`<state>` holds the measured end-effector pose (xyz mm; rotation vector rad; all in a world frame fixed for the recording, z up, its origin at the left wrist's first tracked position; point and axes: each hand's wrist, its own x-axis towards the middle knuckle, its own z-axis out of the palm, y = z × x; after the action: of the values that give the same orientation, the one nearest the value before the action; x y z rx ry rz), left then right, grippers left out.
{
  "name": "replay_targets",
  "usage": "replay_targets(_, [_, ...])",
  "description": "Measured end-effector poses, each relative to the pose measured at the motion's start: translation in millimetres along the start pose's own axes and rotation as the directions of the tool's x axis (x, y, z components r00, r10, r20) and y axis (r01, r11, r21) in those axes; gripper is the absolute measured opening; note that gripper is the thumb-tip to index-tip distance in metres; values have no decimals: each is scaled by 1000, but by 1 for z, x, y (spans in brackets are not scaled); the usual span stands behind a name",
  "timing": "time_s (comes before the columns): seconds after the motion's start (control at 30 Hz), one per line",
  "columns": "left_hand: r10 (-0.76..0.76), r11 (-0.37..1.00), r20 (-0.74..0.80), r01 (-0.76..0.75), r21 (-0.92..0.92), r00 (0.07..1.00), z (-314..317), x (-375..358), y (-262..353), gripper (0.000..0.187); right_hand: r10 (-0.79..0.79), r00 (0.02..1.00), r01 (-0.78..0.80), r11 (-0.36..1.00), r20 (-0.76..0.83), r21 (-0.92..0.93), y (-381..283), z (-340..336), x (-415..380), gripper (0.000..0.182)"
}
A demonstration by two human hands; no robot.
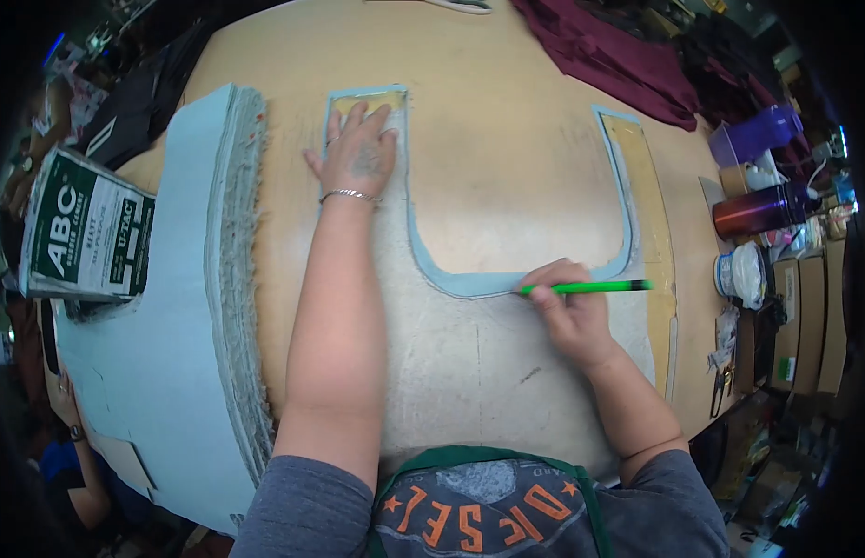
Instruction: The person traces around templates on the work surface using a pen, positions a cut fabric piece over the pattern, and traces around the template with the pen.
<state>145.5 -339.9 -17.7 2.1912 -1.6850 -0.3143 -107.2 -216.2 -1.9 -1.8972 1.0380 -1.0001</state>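
Observation:
My left hand (361, 160) lies with fingers spread on the upper left arm of a large grey U-shaped template (469, 372). Under the template is a light blue sheet (479, 284), which shows as a band along the inner curve and around the left arm's tip. A bright green pencil (600, 287) is pinched in my right hand (574, 312), its tip end at the template's inner curve. The pencil's point is hidden by my fingers. Yellowish strips (657, 242) run along the template's right arm.
At left, a stack of light blue sheets (186, 279) bears an ABC cement can (88, 228). Maroon cloth (618, 56) lies at the back right. A tumbler (759, 209), a purple bin (756, 139) and a white tub (741, 274) line the right edge. Another person's arm (84, 456) shows lower left.

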Motion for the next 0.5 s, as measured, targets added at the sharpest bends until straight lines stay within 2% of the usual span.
replay_targets(0.03, [-11, 1000, 13, 11, 6, 1000, 0, 0, 1, 41, 64, 984, -27, 977, -167, 213, 3, 1, -3, 6])
replay_targets(0.13, [-3, 1000, 3, 3, 20, 1000, 1, 1, 0, 41, 78, 906, 104, 912, -417, 396, -1, 1, 6, 4])
replay_targets(0.17, [-5, 1000, 9, 4, 29, 1000, 1, 1, -1, 41, 76, 928, 92, 902, -364, 422, -4, 0, 8, 3])
replay_targets(0.27, [-16, 1000, 6, 15, 24, 1000, 1, 3, 1, 41, 222, 972, -161, 871, -78, 463, -4, 12, 1, 5])
replay_targets(0.43, [-6, 1000, -4, 6, 6, 1000, 1, 1, 1, 40, 125, 989, -139, 970, 82, 199, -10, 40, 21, 14])
replay_targets(0.5, [-2, 1000, -12, 3, 1, 1000, 2, 1, 0, 40, 205, 969, -223, 966, 140, 132, -14, 50, 32, 15])
